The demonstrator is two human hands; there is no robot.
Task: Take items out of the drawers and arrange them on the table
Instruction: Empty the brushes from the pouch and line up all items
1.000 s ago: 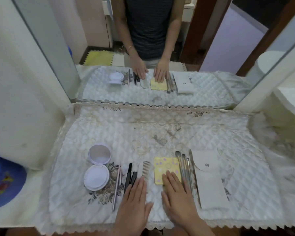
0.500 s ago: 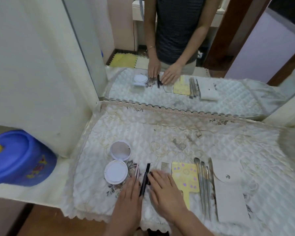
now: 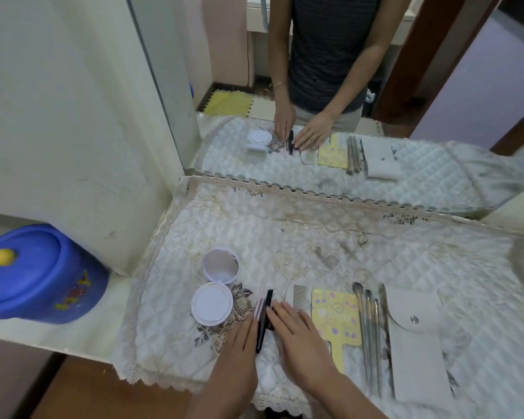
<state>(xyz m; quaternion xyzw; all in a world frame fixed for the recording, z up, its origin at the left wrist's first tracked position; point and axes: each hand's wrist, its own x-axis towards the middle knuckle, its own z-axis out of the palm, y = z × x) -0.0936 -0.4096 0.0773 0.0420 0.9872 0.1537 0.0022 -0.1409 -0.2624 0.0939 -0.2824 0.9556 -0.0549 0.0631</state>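
A row of items lies on the quilted white tablecloth (image 3: 315, 237). From left to right they are an open white compact (image 3: 212, 302) with its mirror lid (image 3: 221, 265), a pink pencil (image 3: 259, 299), a black stick (image 3: 263, 316), a small comb (image 3: 299, 296), a yellow hand mirror (image 3: 335, 316), several brushes (image 3: 368, 328) and a pale snap pouch (image 3: 418, 343). My left hand (image 3: 236, 355) lies flat on the left side of the black stick. My right hand (image 3: 300, 343) lies flat on its right side, fingertips touching it and covering the comb's lower end.
A large mirror (image 3: 375, 164) stands along the back of the table and repeats the scene. A white wall panel (image 3: 73, 131) rises on the left, with a blue plastic lidded tub (image 3: 37, 276) on a lower ledge. The cloth's lace edge (image 3: 164, 385) hangs over the front.
Both hands have moved left from the yellow mirror to the black stick and pencils, closing in on either side of them. My view has swung left with them.
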